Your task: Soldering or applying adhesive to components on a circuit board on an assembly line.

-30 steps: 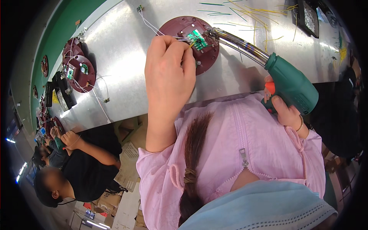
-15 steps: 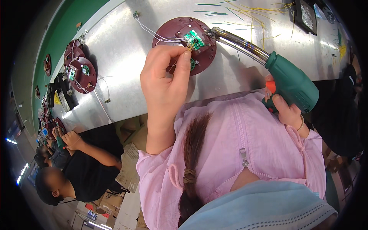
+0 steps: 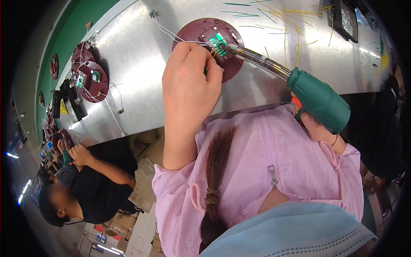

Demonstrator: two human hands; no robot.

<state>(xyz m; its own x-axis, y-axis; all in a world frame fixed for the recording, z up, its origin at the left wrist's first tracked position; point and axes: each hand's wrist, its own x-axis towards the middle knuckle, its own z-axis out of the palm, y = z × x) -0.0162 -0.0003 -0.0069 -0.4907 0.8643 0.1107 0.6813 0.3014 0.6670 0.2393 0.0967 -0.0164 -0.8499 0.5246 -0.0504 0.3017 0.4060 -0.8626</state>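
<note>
A round maroon plastic base (image 3: 192,29) lies on the metal bench, with a green circuit board (image 3: 220,37) on its raised middle part. My left hand (image 3: 188,83) is over the near left side of the base, its fingers closed in a pinch. A yellow wire (image 3: 214,53) runs from the board to those fingers; the fingertips themselves are partly hidden. My right hand (image 3: 316,127) grips a green soldering gun (image 3: 323,100) with an orange trigger. Its metal barrel points left, and the tip is at the board's right part, touching or very near it.
Yellow wires (image 3: 295,32) and short green wires (image 3: 246,15) lie scattered at the far right, beside a black tray (image 3: 344,21). White wires lead to a small connector (image 3: 153,14). More maroon bases (image 3: 92,88) stand at left, where a co-worker (image 3: 98,180) sits along the bench.
The soldering gun has moved left, its tip shifting from the base's right edge to the board. My left hand has turned and moved slightly right, so its fingertips show less.
</note>
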